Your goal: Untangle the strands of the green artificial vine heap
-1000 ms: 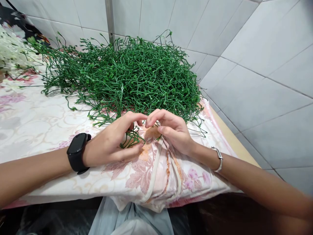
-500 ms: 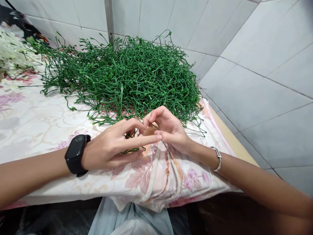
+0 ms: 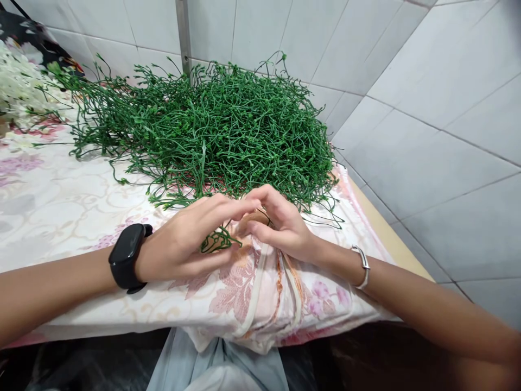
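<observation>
Green stems (image 3: 244, 130): heaped in a tangle on the cloth-covered table (image 3: 385, 231), just beyond both hands.
Left hand (image 3: 181, 239): half open, digits extended and thumb apart, over a small bunch (image 3: 220, 239) of stems; whether gripped, cannot tell.
Right hand (image 3: 285, 225): loosely curled, partly open, close against the left; any pinch on a stem cannot be told.
</observation>
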{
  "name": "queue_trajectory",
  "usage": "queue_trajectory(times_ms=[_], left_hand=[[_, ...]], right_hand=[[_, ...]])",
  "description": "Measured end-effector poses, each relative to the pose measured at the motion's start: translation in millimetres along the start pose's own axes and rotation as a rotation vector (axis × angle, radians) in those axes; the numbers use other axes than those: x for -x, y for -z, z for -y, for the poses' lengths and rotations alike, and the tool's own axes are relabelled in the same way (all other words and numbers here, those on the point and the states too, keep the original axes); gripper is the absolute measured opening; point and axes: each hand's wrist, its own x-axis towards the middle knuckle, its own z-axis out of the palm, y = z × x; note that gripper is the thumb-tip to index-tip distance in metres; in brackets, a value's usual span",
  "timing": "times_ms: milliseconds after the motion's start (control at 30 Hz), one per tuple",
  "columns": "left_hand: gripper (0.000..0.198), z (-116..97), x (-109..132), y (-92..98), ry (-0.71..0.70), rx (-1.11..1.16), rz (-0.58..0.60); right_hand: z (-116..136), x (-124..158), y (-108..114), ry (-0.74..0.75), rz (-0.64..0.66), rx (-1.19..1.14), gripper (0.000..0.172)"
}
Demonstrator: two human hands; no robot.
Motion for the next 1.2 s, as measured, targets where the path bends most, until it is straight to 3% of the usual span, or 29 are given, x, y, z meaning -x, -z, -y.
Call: queue_trajectory(times_ms=[133, 333, 467, 567, 733, 967, 1200], left_hand=[[0.064, 2, 1, -1.7, 0.095, 0.054, -0.08], [0.066, 3, 0, -2.6, 0.047, 0.017, -0.079], [0.067, 3, 0, -1.2, 0.045, -0.08, -0.23], [0.061, 1, 1, 3.7, 0.091, -0.185, -0.316], [0.022, -1, 1, 10.9, 0.066, -0.233, -0.215], [0.024, 1, 0, 7.7, 0.098, -0.065, -0.102], [0.023, 3, -1, 9.0, 0.184, -0.041, -0.129]], right_hand=[[4, 0, 2, 0.08, -0.003, 0.271, 0.015], [1, -4, 3, 0.261, 0.08, 0.376, 0.013], [3, -2, 3, 0.362, 0.036, 0.504, 0.005], [7, 0, 5, 0.453, -0.053, 0.592, 0.009], [13, 3, 8, 0.542, -0.122, 0.641, 0.022], [7, 1, 9, 0.403, -0.091, 0.741, 0.028], [6, 1, 6, 0.385, -0.243, 0.79, 0.018]])
